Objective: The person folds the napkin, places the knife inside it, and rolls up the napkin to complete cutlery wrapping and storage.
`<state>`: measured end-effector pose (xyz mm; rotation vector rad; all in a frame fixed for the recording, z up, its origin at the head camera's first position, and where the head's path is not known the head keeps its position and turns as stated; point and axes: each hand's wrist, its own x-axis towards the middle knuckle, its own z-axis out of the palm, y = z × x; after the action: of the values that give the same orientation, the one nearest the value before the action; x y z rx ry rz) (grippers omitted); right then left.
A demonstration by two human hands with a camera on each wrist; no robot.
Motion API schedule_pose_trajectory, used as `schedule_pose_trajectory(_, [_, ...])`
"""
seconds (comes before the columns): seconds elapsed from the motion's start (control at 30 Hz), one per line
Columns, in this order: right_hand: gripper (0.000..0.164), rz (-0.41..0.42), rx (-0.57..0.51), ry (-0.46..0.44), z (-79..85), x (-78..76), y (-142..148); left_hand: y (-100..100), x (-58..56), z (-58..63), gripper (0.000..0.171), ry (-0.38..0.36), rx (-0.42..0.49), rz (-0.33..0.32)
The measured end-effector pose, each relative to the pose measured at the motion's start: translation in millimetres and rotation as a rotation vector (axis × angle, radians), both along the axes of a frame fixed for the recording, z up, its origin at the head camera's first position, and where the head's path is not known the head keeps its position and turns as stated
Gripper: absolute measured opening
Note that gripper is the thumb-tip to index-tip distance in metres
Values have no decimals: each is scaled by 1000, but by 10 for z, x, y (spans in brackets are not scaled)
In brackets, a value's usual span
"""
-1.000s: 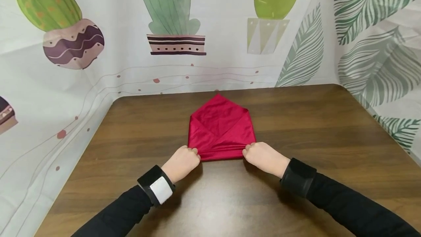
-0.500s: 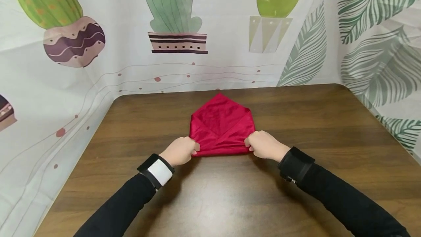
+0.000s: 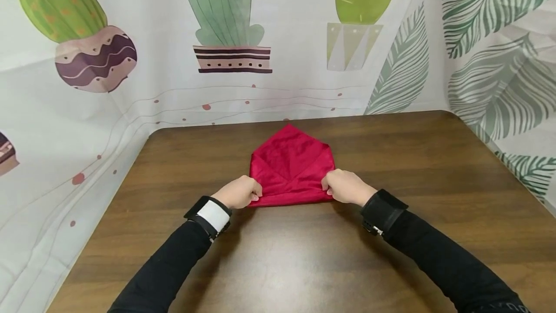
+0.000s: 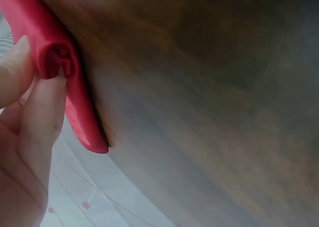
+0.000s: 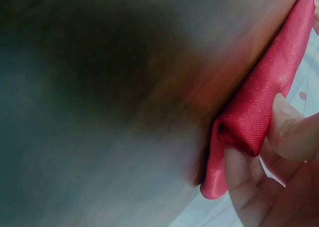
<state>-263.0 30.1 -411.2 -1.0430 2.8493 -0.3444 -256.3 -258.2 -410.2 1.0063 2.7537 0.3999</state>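
Note:
A red satin cloth (image 3: 290, 161), folded to a point at its far end, lies on the wooden table in the head view. Its near edge is turned over into a roll. At the left end of that roll, my left hand (image 3: 239, 192) pinches the fabric between thumb and fingers. My right hand (image 3: 347, 186) grips the opposite end in the same way. The left wrist view shows the spiral end of the rolled cloth (image 4: 50, 35) at the fingertips. In the right wrist view, thumb and fingers hold the other rolled end (image 5: 259, 105), with a flat layer beneath.
The brown wooden table (image 3: 278, 264) has rounded far corners. Behind it and at both sides hangs a white curtain (image 3: 299, 76) printed with cacti and leaves. Black sleeves and wrist bands cover both forearms.
Both hands have moved away from me, toward the cloth's pointed end, with the near edge rolled along. The flat part of the cloth is shorter now; its far tip stays about where it was.

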Motion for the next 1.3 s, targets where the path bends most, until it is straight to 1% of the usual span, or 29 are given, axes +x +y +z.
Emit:
schedule_pose_trajectory(0.07, [7,-6,-6,35,-11,6,5,2,1,-12,12,6,11,3])
schedule_pose_trajectory(0.1, [9,-8,-4,70,-18,17,3,5,9,-14,12,19,14,5])
schedule_pose_trajectory(0.17, [13,13,28,179,-43,56,-2,13,26,-25,12,49,10,-2])
schedule_pose_trajectory(0.2, [15,34,54,249,-56,89,-8,19,38,-34,13,76,-2,-9])
schedule_pose_trajectory(0.27, [17,92,124,391,-92,170,-25,30,68,-48,13,149,-38,-27])
schedule_pose_trajectory(0.33, [10,169,212,536,-132,258,-42,46,107,-55,15,238,-93,-51])
schedule_pose_trajectory(0.37, [6,200,247,586,-149,296,-53,54,129,-57,15,286,-126,-59])
schedule_pose_trajectory(0.4, [6,223,277,626,-166,324,-65,60,150,-61,16,334,-156,-63])
schedule_pose_trajectory(0.5, [14,275,324,705,-211,343,-111,90,216,-78,14,433,-227,-61])
schedule_pose_trajectory(0.6, [5,318,340,742,-217,298,-140,147,267,-123,11,520,-250,-47])
schedule_pose_trajectory(0.7, [18,368,373,737,-181,230,-138,236,300,-139,14,553,-260,-27])
schedule_pose_trajectory(0.77, [24,380,375,688,-148,194,-133,288,299,-149,16,553,-261,-35])
schedule_pose_trajectory(0.83, [24,358,374,638,-129,182,-137,317,275,-164,13,531,-266,-56])
schedule_pose_trajectory(0.93, [20,299,337,631,-152,218,-179,328,229,-200,11,514,-262,-105])
schedule_pose_trajectory(1.0, [19,274,330,688,-189,258,-225,339,216,-190,11,503,-269,-114])
schedule_pose_trajectory(1.07, [17,262,321,740,-216,279,-271,373,213,-161,14,487,-289,-105])
schedule_pose_trajectory(1.1, [16,261,318,748,-223,276,-290,401,216,-138,14,484,-297,-95])
schedule_pose_trajectory(1.17, [15,258,332,736,-213,249,-319,470,212,-102,14,488,-310,-83])
schedule_pose_trajectory(1.3, [15,207,324,650,-156,184,-368,613,179,-81,6,525,-335,-97])
